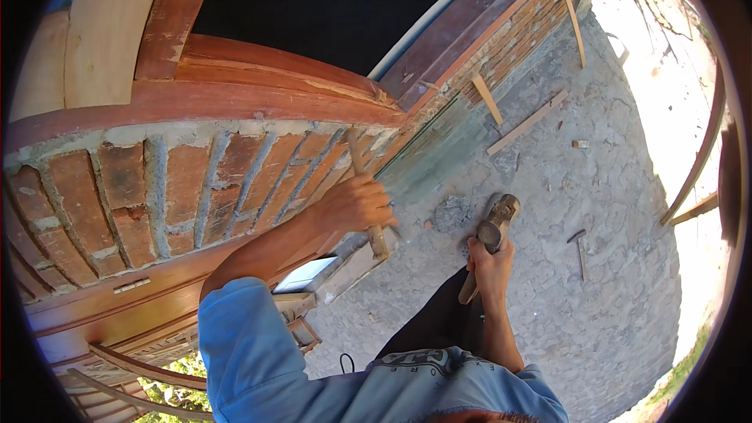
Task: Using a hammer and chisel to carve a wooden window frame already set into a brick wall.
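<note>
My left hand [356, 202] is closed around a short wooden stick [377, 244], its fingers wrapped about the middle. The upper end of the stick reaches the brick wall [184, 188] just under the red-brown wooden window frame [274, 102]; whether it touches the wall I cannot tell. Lower and to the right, my right hand [491, 266] grips a hammer [499, 222] close below its heavy, worn metal head. The end of its wooden handle shows below my fist. Hammer and stick are apart.
Rough grey stone paving [595, 298] spreads below, strewn with wood strips [529, 121] and small debris. A narrow board [487, 99] leans by the wall. Inside the window opening stands a pale panel edge [415, 30]. Curved-looking wooden poles [705, 149] stand at the right.
</note>
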